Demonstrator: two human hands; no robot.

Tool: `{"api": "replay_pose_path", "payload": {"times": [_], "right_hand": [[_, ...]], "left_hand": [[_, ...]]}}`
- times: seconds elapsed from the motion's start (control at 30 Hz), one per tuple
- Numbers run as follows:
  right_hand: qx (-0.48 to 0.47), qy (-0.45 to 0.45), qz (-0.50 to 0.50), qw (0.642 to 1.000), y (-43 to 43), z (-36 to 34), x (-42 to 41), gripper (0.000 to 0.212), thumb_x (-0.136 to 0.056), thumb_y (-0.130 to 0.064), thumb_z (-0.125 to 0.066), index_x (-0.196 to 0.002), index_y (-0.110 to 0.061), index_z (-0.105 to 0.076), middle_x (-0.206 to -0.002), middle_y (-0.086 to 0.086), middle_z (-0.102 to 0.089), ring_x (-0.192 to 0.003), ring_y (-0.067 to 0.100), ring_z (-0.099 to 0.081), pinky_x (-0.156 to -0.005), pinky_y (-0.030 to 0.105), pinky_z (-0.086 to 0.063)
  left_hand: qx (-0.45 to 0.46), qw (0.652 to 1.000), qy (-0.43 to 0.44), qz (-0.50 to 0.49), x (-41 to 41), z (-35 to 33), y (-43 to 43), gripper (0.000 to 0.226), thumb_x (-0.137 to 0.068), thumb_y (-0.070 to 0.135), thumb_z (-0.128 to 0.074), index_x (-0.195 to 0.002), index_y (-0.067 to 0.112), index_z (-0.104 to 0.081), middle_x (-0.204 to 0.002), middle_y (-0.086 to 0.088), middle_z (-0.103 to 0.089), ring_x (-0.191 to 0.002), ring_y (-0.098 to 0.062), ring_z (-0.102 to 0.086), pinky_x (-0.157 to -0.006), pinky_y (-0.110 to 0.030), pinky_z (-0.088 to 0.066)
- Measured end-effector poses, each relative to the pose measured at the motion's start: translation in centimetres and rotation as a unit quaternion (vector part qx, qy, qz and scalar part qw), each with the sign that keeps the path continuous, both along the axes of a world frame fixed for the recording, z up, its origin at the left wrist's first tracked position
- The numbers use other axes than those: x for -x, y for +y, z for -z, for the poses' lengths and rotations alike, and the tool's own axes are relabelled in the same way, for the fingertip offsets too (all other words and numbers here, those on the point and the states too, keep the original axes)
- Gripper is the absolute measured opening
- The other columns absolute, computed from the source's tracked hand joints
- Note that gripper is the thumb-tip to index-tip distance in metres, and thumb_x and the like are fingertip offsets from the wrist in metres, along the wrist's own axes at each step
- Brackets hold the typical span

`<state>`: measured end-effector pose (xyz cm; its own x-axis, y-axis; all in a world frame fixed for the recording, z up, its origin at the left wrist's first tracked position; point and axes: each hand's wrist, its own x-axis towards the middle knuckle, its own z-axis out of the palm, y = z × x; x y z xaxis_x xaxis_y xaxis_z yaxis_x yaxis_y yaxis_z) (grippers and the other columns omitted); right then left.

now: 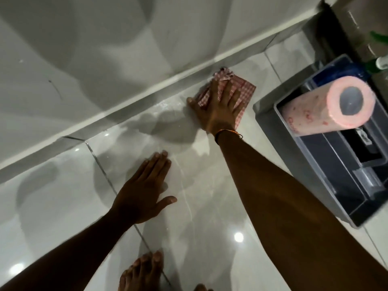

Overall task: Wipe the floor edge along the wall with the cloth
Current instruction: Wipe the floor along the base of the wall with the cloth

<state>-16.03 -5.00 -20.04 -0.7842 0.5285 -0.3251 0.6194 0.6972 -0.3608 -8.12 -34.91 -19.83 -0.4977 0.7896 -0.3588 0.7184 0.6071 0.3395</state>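
A red-and-white checked cloth (244,87) lies flat on the glossy tiled floor right beside the grey skirting strip (147,95) at the foot of the white wall (84,49). My right hand (218,108) presses down on the cloth with fingers spread, palm covering most of it. My left hand (144,187) rests flat on the floor tile nearer to me, fingers together, holding nothing. The floor near the cloth shows wet streaks.
A grey plastic bin (270,127) stands on the floor to the right of the cloth, with a pink paper towel roll (327,108) lying across it. A green bottle (378,64) sits beyond it. My bare toes (144,269) show at the bottom edge.
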Motion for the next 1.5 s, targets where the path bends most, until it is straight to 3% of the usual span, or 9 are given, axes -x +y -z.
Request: {"api": "replay_pose_path", "payload": {"times": [0.23,0.43,0.5,0.7,0.83,0.97,1.13,1.3,1.5], "right_hand": [[-0.045,0.01,-0.214,0.976,-5.4,1.0,-1.2,0.066,-0.108,-0.052,-0.029,-0.167,-0.025,-0.019,-0.175,0.02,-0.011,-0.16,0.05,0.001,-0.126,0.071,0.003],[-0.086,0.032,-0.391,0.916,-1.7,1.6,-2.7,0.058,-0.109,-0.048,-0.033,-0.165,-0.036,-0.026,-0.175,0.005,-0.021,-0.162,0.039,-0.012,-0.129,0.062,-0.005],[-0.104,0.0,-0.362,0.927,1.0,1.2,-2.1,0.06,-0.109,-0.045,-0.034,-0.166,-0.037,-0.018,-0.176,0.005,-0.015,-0.163,0.038,-0.008,-0.13,0.063,-0.005],[-0.066,-0.048,-0.133,0.988,8.1,1.1,0.0,0.061,-0.109,-0.048,-0.025,-0.165,-0.045,-0.001,-0.177,0.007,0.006,-0.162,0.039,0.009,-0.128,0.067,0.003],[-0.045,-0.053,-0.01,0.998,8.0,0.9,1.6,0.062,-0.109,-0.049,-0.027,-0.164,-0.049,0.001,-0.177,0.002,0.013,-0.162,0.037,0.015,-0.127,0.065,0.011],[-0.056,-0.019,-0.022,0.998,5.7,0.8,1.1,0.062,-0.11,-0.048,-0.027,-0.167,-0.039,-0.005,-0.177,0.009,0.006,-0.161,0.042,0.01,-0.126,0.069,0.007],[-0.071,0.024,-0.084,0.994,-1.3,1.0,-0.7,0.06,-0.11,-0.052,-0.028,-0.166,-0.039,-0.013,-0.177,0.006,-0.008,-0.162,0.041,0.0,-0.124,0.061,0.013],[-0.038,0.039,-0.146,0.988,-8.9,1.4,-1.4,0.063,-0.107,-0.049,-0.039,-0.166,-0.033,-0.023,-0.175,0.01,-0.019,-0.162,0.043,-0.002,-0.129,0.068,-0.003],[-0.056,0.066,-0.242,0.966,-15.5,1.3,-3.1,0.068,-0.104,-0.05,-0.045,-0.166,-0.029,-0.025,-0.175,0.009,-0.02,-0.163,0.04,-0.005,-0.123,0.052,0.027]], "left_hand": [[-0.005,1.0,-0.008,-0.015,-0.3,-0.1,0.3,0.103,-0.099,0.081,-0.02,-0.167,0.005,-0.016,-0.178,-0.016,-0.007,-0.165,-0.031,-0.002,-0.132,-0.051,-0.018],[-0.009,1.0,-0.003,0.001,0.1,0.0,0.0,0.102,-0.099,0.081,-0.022,-0.167,0.005,-0.017,-0.178,-0.016,-0.009,-0.165,-0.031,-0.004,-0.132,-0.05,-0.017],[-0.011,1.0,0.003,0.007,0.2,0.1,-0.2,0.102,-0.1,0.08,-0.022,-0.167,0.005,-0.017,-0.178,-0.016,-0.009,-0.165,-0.031,-0.005,-0.131,-0.05,-0.018],[-0.016,1.0,0.005,0.02,0.5,0.6,-0.5,0.101,-0.1,0.08,-0.023,-0.167,0.004,-0.018,-0.177,-0.018,-0.01,-0.164,-0.034,-0.009,-0.13,-0.05,-0.018],[-0.019,0.999,0.005,0.033,0.9,0.6,-0.7,0.102,-0.1,0.08,-0.024,-0.166,0.004,-0.021,-0.177,-0.018,-0.014,-0.163,-0.036,-0.013,-0.128,-0.05,-0.019],[-0.015,0.999,0.0,0.041,1.1,0.4,-0.8,0.101,-0.1,0.081,-0.023,-0.167,0.005,-0.02,-0.177,-0.018,-0.012,-0.164,-0.035,-0.012,-0.128,-0.049,-0.019],[-0.01,1.0,-0.003,0.025,0.9,-0.5,-0.6,0.1,-0.101,0.079,-0.021,-0.167,0.004,-0.019,-0.178,-0.016,-0.01,-0.165,-0.031,-0.007,-0.13,-0.047,-0.016],[-0.009,1.0,-0.014,0.001,0.2,-1.1,-2.2,0.1,-0.101,0.078,-0.025,-0.167,0.004,-0.019,-0.178,-0.015,-0.01,-0.165,-0.029,-0.005,-0.132,-0.046,-0.017],[0.019,1.0,-0.007,-0.008,-1.3,-1.2,-6.1,0.099,-0.102,0.078,-0.024,-0.167,0.003,-0.019,-0.176,-0.017,-0.016,-0.164,-0.032,-0.013,-0.13,-0.049,-0.023]]}}
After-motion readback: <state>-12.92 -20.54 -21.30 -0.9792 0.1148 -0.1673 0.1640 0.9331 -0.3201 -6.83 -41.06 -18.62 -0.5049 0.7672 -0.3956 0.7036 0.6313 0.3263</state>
